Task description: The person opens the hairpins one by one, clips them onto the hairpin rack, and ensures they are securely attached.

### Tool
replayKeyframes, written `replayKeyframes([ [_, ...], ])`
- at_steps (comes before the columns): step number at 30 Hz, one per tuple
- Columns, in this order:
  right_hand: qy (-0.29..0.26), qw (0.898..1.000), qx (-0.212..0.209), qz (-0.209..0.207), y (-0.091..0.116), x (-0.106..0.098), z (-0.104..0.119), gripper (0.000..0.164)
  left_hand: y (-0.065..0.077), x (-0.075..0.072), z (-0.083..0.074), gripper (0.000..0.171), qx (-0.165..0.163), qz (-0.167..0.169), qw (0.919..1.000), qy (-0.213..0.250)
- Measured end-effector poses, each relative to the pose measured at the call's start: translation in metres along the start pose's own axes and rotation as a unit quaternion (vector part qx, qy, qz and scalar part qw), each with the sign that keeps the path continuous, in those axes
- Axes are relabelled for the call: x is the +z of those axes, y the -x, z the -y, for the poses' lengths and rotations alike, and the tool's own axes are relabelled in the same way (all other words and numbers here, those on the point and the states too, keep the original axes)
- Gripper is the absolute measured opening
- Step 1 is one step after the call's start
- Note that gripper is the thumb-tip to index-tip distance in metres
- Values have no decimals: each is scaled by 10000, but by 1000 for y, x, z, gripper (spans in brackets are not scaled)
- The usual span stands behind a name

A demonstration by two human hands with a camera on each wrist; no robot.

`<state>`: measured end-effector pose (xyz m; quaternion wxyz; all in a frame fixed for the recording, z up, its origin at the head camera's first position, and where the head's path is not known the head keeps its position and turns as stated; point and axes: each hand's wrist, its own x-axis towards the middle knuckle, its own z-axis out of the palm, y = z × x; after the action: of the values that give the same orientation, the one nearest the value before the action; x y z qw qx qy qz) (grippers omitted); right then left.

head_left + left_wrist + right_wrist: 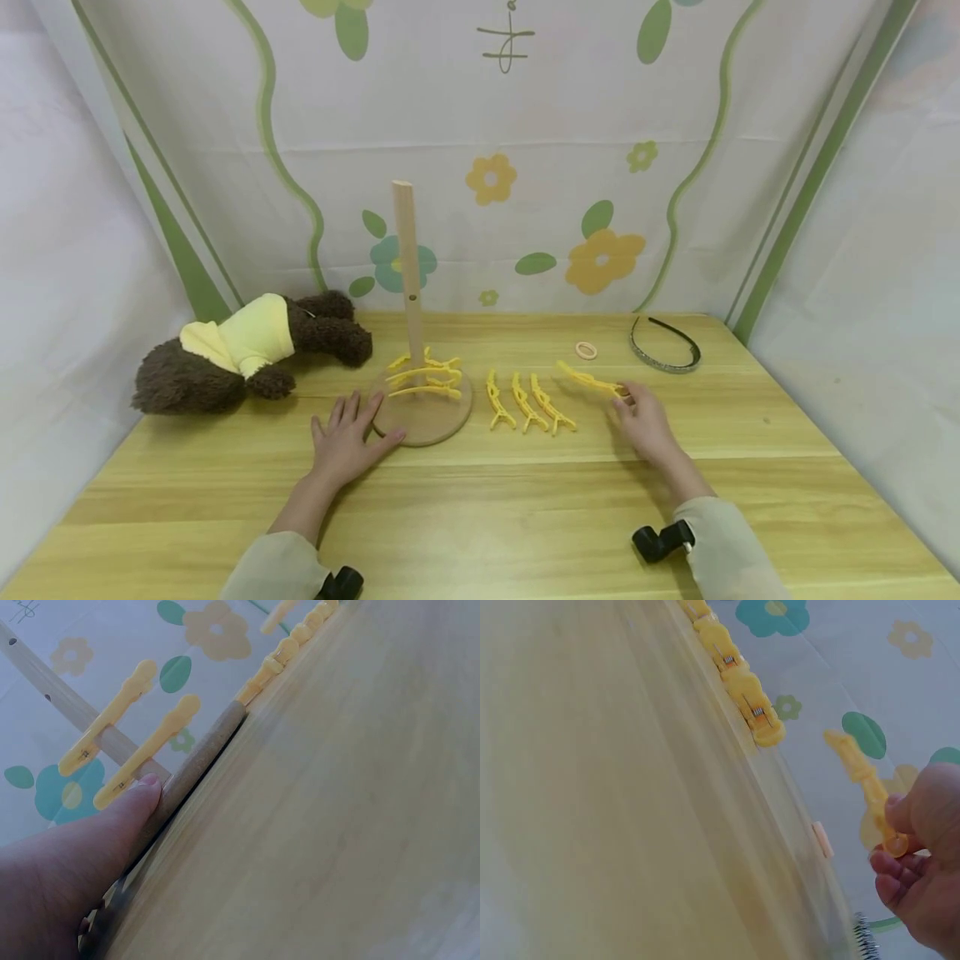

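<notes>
My right hand [648, 425] pinches a yellow alligator hair clip [588, 380] by one end, raised above the table; the right wrist view shows thumb and fingertips on this clip [864, 780]. My left hand [345, 446] has its fingers spread at the left edge of a wooden stand's round base [423, 427]. In the left wrist view the thumb presses on the base [202, 750]. Several yellow hair clips [423, 379] cross the lower part of the stand's upright post [407, 258]. Between the stand and my right hand, three more hair clips [527, 404] lie side by side.
A dark brown plush toy [240, 346] in a yellow shirt lies left of the stand. At the back right are a small beige ring [586, 350] and a dark, glittery headband [665, 354]. A floral curtain [435, 108] hangs behind the wooden table [480, 525].
</notes>
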<state>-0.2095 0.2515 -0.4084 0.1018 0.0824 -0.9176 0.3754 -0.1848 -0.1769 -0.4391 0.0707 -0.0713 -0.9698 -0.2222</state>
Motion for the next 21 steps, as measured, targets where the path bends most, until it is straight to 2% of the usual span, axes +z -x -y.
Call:
replayKeyframes([
  [4, 152, 9980, -561, -230, -4, -7, 5, 32, 0, 0, 0, 80, 7, -4, 10000, 0],
  [6, 285, 9947, -907, -403, -8, -9, 8, 29, 0, -1, 0, 81, 9, -6, 10000, -7],
  [9, 398, 9899, -1208, -621, -13, -11, 13, 26, 0, -1, 0, 81, 13, -5, 10000, -2],
  [13, 371, 9876, -1310, -785, -21, -9, 22, 24, 1, -1, -1, 81, 19, 10, 10000, 38],
  [17, 121, 9866, -1390, -849, -28, -3, 34, 21, 1, -1, -1, 81, 18, 15, 10000, 47],
  [21, -241, 9860, -1503, -675, -34, 7, 51, 18, 1, -1, 0, 80, 18, -9, 10000, 53],
])
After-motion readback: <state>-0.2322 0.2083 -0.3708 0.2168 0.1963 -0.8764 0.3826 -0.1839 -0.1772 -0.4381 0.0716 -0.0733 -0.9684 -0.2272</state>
